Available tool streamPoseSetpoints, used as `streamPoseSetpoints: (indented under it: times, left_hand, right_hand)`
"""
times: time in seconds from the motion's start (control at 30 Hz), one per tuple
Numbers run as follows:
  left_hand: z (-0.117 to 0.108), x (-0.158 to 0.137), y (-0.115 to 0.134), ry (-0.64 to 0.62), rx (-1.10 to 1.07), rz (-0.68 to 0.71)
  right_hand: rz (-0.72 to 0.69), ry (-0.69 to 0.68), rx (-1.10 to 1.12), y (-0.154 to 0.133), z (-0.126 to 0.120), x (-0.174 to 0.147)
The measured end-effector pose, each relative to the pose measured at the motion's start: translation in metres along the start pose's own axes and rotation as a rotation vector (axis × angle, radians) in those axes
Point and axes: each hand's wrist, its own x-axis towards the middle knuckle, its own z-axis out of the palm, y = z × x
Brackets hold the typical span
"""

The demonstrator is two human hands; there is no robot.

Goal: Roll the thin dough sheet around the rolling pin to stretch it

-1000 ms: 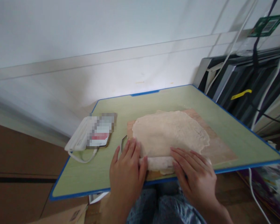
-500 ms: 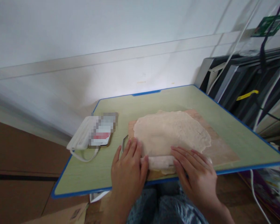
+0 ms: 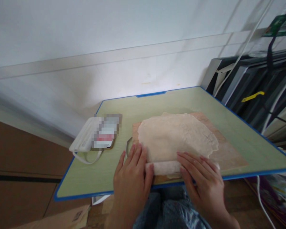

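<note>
A wide, thin sheet of pale dough point(image 3: 176, 135) lies over a wooden board point(image 3: 231, 157). Along its near edge is a floury, pale rolling pin point(image 3: 165, 168) that seems to have dough wrapped round it. My left hand point(image 3: 132, 173) rests over the left end, fingers pointing forward and thumb on the near side. Over the right end lies my right hand point(image 3: 202, 178), its fingers close together across the top and thumb on the near side. Both palms hide the pin's ends. A strip of dough shows just in front of the pin.
The board sits on a light green table point(image 3: 85, 181) with a blue edge. Left of it lie a phone point(image 3: 106, 133) with a blurred screen and a white strapped case point(image 3: 84, 138). A white wall point(image 3: 133, 73) rises behind. Dark flat panels point(image 3: 250, 79) and cables stand at right.
Both hands and the rolling pin have shifted very slightly toward me. The whole view has moved a little, so the table and board appear slightly further right.
</note>
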Motion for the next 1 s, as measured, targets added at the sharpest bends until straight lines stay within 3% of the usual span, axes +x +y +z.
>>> streamPoseSetpoints:
  times: [0.2, 0.5, 0.77, 1.0]
  left_hand:
    - [0.003, 0.035, -0.007, -0.063, -0.041, -0.043]
    - [0.0, -0.007, 0.001, 0.02, -0.029, -0.011]
    - [0.002, 0.027, -0.005, -0.047, -0.056, -0.044]
    - [0.0, 0.013, -0.004, 0.001, -0.069, -0.031]
  right_hand:
    - [0.019, -0.012, -0.055, 0.003, 0.008, 0.017]
    - [-0.028, -0.019, 0.017, -0.003, -0.003, -0.005]
    - [0.022, 0.024, -0.019, -0.001, 0.007, 0.009]
    - [0.019, 0.029, 0.011, -0.004, 0.003, 0.004]
